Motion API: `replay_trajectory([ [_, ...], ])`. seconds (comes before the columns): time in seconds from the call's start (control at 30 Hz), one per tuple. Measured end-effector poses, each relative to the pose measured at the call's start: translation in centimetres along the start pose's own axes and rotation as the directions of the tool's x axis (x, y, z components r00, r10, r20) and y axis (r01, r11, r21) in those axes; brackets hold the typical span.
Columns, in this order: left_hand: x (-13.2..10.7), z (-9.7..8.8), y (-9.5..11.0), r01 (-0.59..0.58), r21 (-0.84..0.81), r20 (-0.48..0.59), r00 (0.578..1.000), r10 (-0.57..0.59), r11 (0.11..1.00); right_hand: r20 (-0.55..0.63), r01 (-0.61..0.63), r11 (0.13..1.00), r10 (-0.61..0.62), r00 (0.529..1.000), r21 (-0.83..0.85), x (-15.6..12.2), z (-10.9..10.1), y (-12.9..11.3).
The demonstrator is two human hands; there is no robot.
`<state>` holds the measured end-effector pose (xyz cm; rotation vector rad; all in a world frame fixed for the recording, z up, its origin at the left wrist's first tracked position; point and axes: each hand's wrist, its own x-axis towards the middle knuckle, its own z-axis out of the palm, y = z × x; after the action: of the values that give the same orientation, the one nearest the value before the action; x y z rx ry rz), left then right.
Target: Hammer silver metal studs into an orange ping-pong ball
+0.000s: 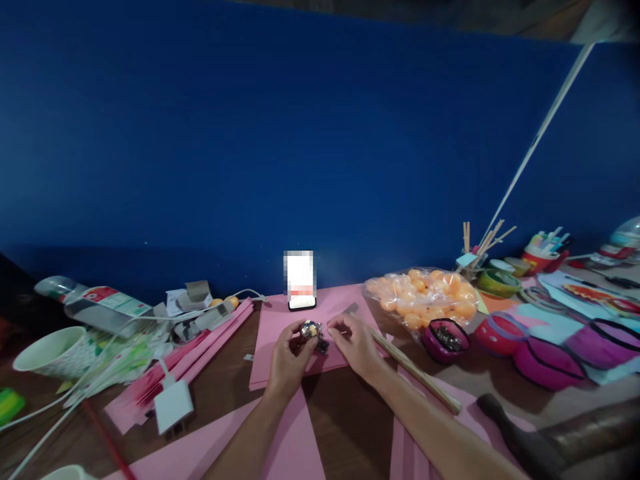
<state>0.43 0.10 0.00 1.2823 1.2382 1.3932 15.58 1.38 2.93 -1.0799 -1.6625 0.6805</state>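
The left grip [290,357] is closed around a shiny ball [308,329], gold and silver in tone, with the thumb and fingers wrapped about its lower side. A dark, lumpy bit [323,346] shows at the right of the ball, close to the thumb. The right grip [356,343] is just beside it, fingertips drawn together near the ball; whether they pinch anything small, I cannot tell. Both are above the pink paper [267,347] stacked on the brown desk [345,430], and the ball is in front of an upright phone [302,305] whose screen is blurred out.

A wooden stick [425,378] lies slanting by the right forearm, with a hammer [505,420] farther right. Beyond the stick are a clear bag of orange balls [420,293] and, touching or nearly touching it, a small purple bowl [445,353] with dark bits inside. On the left side are a white charger [173,405], pink strips [220,341], a white cup [35,357] and a plastic bottle [105,310] tipped on its side. A blue wall [320,133] rises behind the desk
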Motion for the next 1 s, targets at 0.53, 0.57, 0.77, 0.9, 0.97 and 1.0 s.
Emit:
replay_trajectory([
  [0.53,-0.03,0.12,0.36,0.000,-0.002,-0.002,1.000,0.000,1.000,0.056,-0.082,0.987,0.075,0.996,0.140,-0.41,0.35,0.59],
  [0.57,-0.03,0.12,0.36,-0.002,0.000,-0.001,1.000,0.002,1.000,0.063,-0.094,0.986,0.086,0.994,0.139,-0.39,0.37,0.63],
  [0.77,-0.04,0.11,0.22,-0.004,-0.010,0.002,1.000,0.004,1.000,0.085,-0.151,0.978,0.140,0.987,0.142,-0.32,0.37,0.53],
  [0.9,-0.10,0.12,0.25,-0.003,0.014,0.009,1.000,0.003,1.000,0.091,-0.165,0.979,0.154,0.984,0.122,-0.39,0.37,0.43],
  [0.97,-0.12,0.10,0.26,-0.002,0.016,0.014,1.000,0.002,1.000,0.095,-0.161,0.980,0.150,0.984,0.116,-0.41,0.43,0.51],
  [1.0,-0.12,0.08,0.24,-0.003,0.014,0.014,1.000,0.002,1.000,0.096,-0.157,0.980,0.146,0.985,0.119,-0.43,0.48,0.60],
])
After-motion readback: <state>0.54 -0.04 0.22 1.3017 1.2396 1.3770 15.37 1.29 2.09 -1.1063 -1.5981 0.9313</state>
